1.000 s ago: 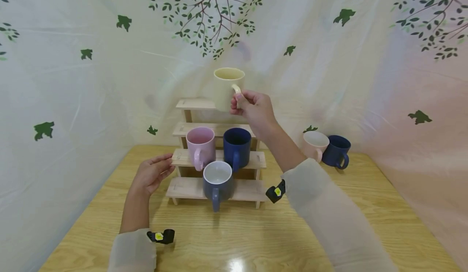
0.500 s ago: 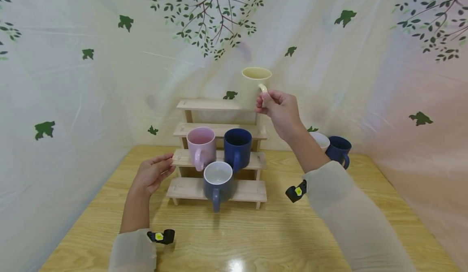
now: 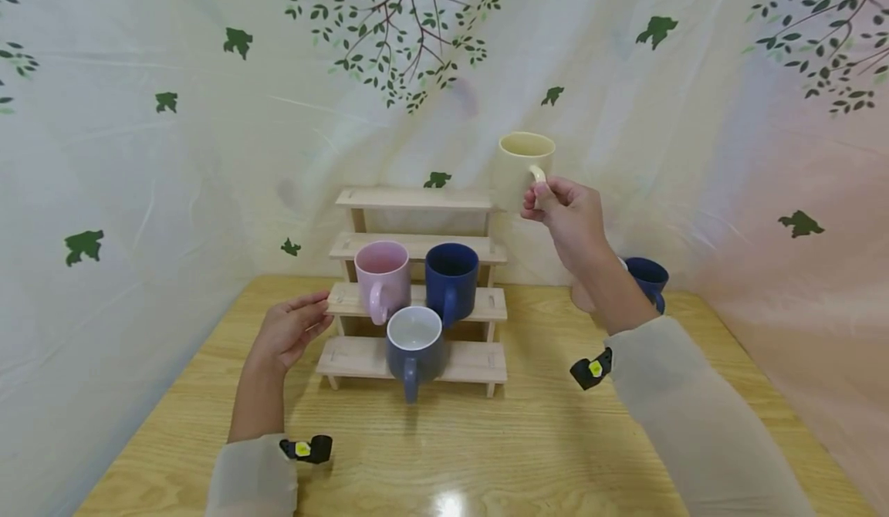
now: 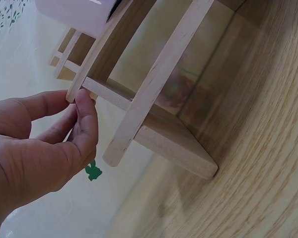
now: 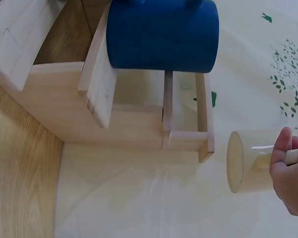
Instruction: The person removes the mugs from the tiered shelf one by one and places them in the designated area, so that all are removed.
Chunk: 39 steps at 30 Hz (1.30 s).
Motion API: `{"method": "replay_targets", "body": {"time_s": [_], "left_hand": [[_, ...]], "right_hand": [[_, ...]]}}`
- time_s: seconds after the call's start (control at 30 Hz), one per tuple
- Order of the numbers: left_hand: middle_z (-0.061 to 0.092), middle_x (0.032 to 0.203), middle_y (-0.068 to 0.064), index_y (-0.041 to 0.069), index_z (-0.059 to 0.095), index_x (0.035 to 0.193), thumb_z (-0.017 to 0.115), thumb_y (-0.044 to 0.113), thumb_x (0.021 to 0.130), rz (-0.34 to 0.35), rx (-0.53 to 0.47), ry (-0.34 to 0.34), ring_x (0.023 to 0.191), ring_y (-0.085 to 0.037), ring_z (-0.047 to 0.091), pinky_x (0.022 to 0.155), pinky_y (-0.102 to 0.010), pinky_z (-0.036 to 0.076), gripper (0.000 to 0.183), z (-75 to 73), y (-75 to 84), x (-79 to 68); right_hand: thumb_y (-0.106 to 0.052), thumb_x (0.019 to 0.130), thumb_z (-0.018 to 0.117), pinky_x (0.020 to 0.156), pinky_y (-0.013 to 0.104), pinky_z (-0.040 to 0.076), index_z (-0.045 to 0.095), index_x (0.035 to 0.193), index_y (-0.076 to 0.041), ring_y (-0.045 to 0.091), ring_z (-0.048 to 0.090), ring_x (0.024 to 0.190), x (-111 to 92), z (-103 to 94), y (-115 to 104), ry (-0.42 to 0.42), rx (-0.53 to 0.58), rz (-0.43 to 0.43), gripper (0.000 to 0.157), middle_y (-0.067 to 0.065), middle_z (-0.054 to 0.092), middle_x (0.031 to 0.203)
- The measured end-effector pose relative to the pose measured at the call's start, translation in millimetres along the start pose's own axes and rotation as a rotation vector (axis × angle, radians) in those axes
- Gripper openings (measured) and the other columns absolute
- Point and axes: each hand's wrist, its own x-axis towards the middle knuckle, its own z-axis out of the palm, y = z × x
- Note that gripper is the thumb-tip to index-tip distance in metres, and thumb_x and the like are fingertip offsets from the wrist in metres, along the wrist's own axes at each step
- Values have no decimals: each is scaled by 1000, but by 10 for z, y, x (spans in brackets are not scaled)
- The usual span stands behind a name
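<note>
My right hand (image 3: 572, 216) grips the handle of a pale yellow mug (image 3: 521, 174), held upright in the air to the right of the top step. In the right wrist view that mug (image 5: 251, 161) appears sideways, beside the wooden rack's end. My left hand (image 3: 292, 330) pinches the left end of the second step from the bottom of the stepped wooden rack (image 3: 347, 355); the left wrist view shows thumb and finger on the step's end (image 4: 77, 89). A pink mug (image 3: 382, 278) and a dark blue mug (image 3: 451, 278) stand on that step. A grey-blue mug (image 3: 415, 355) stands on the lowest step.
Behind my right forearm, a light pink mug (image 3: 582, 298) and another dark blue mug (image 3: 646, 274) stand on the wooden table (image 3: 430, 455); the forearm partly hides both. A leaf-printed cloth (image 3: 174, 177) hangs behind and at both sides.
My right hand has carried the yellow mug rightward, from over the top step to beyond the rack's right end. The left hand and the mugs on the rack have stayed put.
</note>
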Motion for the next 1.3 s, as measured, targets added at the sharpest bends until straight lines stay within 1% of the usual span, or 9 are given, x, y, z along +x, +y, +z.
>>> {"method": "replay_targets", "body": {"time_s": [0.17, 0.37, 0.43, 0.5, 0.63, 0.8, 0.97, 1.2, 1.3], "left_hand": [[69, 104, -2, 1, 72, 118, 64, 0, 100, -2, -13, 1, 90, -12, 68, 87, -25, 60, 20, -10, 7, 0], [69, 107, -1, -5, 63, 132, 65, 2, 100, -4, 5, 3, 92, -12, 68, 89, -25, 60, 33, -6, 21, -2], [69, 108, -1, -6, 62, 133, 65, 2, 100, -7, 3, 2, 92, -12, 68, 88, -24, 60, 34, -4, 24, 1], [68, 107, -2, -5, 64, 130, 65, 1, 100, -7, -6, 0, 92, -12, 68, 88, -24, 60, 31, 0, 25, 3], [69, 106, -2, -2, 70, 122, 64, 0, 100, -4, -22, -4, 91, -12, 68, 87, -24, 60, 23, 3, 22, 7], [69, 105, -2, 2, 74, 116, 64, 0, 100, -11, -21, 3, 90, -12, 68, 87, -24, 60, 19, 0, 17, 7], [69, 106, -3, 1, 72, 118, 63, 0, 100, -10, -22, 5, 91, -12, 68, 87, -24, 60, 21, -6, 15, 8], [68, 106, -2, -5, 66, 127, 64, 0, 100, -5, -17, -10, 92, -12, 67, 88, -24, 60, 28, -2, 13, -4], [68, 106, -3, -4, 67, 126, 64, 0, 100, -4, -22, -6, 92, -13, 67, 87, -24, 60, 27, 4, 5, -4]], "right_hand": [[-14, 103, 60, 82, 26, 62, 63, 115, 14, 20, 65, 90, -8, -115, 50, 21, -18, -14, 30, 10, 63, 94], [-16, 102, 61, 81, 24, 62, 62, 117, 14, 18, 65, 87, -41, -242, 121, 46, -31, 9, 34, 9, 64, 94], [-16, 102, 61, 81, 23, 61, 61, 119, 15, 17, 65, 87, -56, -287, 159, 44, -23, 22, 35, 9, 63, 94], [-16, 103, 61, 81, 23, 61, 59, 120, 16, 16, 64, 86, -74, -326, 206, 43, -18, 31, 36, 9, 63, 95], [-14, 103, 60, 80, 22, 61, 58, 122, 18, 15, 64, 85, -109, -392, 335, 61, -19, 39, 37, 8, 62, 93], [-11, 104, 58, 77, 22, 62, 57, 118, 21, 15, 63, 83, -133, -447, 545, 98, -7, 46, 35, 6, 63, 89], [-10, 104, 58, 74, 23, 62, 57, 117, 21, 15, 62, 83, -127, -520, 767, 115, 5, 72, 33, 7, 61, 89], [-11, 106, 54, 79, 22, 61, 56, 119, 19, 13, 62, 86, -185, -645, 1020, 92, -93, 109, 33, 6, 60, 93], [-10, 107, 54, 79, 22, 61, 56, 120, 19, 12, 63, 86, -216, -672, 1111, 90, -96, 127, 33, 5, 61, 93]]}}
